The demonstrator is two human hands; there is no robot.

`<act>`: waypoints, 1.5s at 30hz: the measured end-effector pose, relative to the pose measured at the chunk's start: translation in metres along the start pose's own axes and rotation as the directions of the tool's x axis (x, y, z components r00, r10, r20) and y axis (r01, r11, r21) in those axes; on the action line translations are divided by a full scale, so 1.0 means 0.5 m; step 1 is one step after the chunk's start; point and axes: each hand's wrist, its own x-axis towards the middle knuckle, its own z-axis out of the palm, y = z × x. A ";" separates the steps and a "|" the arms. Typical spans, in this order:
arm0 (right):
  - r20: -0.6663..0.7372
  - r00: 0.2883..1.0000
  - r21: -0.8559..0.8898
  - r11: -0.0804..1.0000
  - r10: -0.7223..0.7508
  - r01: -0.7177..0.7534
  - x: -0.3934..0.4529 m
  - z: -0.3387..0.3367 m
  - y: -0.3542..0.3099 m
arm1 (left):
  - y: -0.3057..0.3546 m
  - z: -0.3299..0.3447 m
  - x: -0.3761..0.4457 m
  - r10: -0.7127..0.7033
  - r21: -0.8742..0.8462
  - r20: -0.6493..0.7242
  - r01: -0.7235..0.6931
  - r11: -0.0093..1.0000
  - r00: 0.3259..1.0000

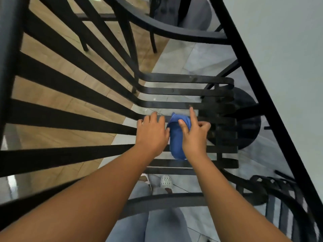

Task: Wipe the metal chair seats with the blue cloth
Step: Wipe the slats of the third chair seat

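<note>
Mid-wipe: blue cloth (176,137) bunched on slatted metal chair seat (183,91) between both hands. Right hand (194,135) pinches it, index extended; left hand (152,132) flat, fingers relaxed — next, sweep cloth across far slats.

Blue cloth on a black slatted metal chair seat

The blue cloth (176,137), bunched into a long roll, lies across the slats of the black metal chair seat (185,92) at frame center, between 2 hands; the seat's flat slats curl downward at their right ends.
</note>
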 end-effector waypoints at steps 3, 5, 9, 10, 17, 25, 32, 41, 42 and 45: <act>-0.048 0.999 0.023 1.000 0.018 -0.017 0.056 0.032 -0.008 | -0.015 0.018 0.052 -0.016 -0.007 0.019 0.017 1.000 1.000; -0.026 0.999 -0.069 0.997 -0.047 0.045 0.087 0.046 -0.010 | -0.022 0.031 0.089 -0.031 -0.020 0.023 0.032 0.999 0.999; 0.017 0.998 -0.070 0.995 -0.067 0.068 0.170 0.086 -0.009 | -0.032 0.061 0.164 -0.019 -0.036 -0.019 0.018 0.999 1.000; 0.030 0.999 -0.014 0.999 -0.046 0.046 0.190 0.096 -0.013 | -0.037 0.067 0.183 -0.006 -0.032 -0.034 0.005 0.999 0.999; -0.007 1.000 0.063 0.998 -0.016 0.016 0.309 0.140 -0.049 | -0.066 0.092 0.314 -0.028 -0.026 -0.094 0.026 0.999 0.995; -0.039 0.996 0.190 0.978 -0.074 0.080 0.395 0.148 -0.106 | -0.096 0.085 0.404 -0.079 -0.144 -0.167 0.055 0.988 0.983; 0.273 0.962 -0.507 0.853 0.025 0.122 0.445 0.180 -0.088 | -0.129 0.100 0.439 -0.078 -0.135 -0.169 0.055 0.989 0.982; 0.367 0.849 -0.682 0.511 -0.380 0.524 0.488 0.248 0.000 | -0.138 0.124 0.482 0.019 -0.057 -0.169 -0.029 0.998 0.985; 0.336 0.852 -0.698 0.501 -0.401 0.512 0.491 0.256 0.004 | -0.141 0.127 0.485 0.024 -0.059 -0.176 -0.035 0.998 0.984; 0.283 0.848 -0.708 0.498 -0.449 0.500 0.502 0.286 0.000 | -0.144 0.133 0.491 0.022 -0.115 -0.201 -0.046 0.992 0.979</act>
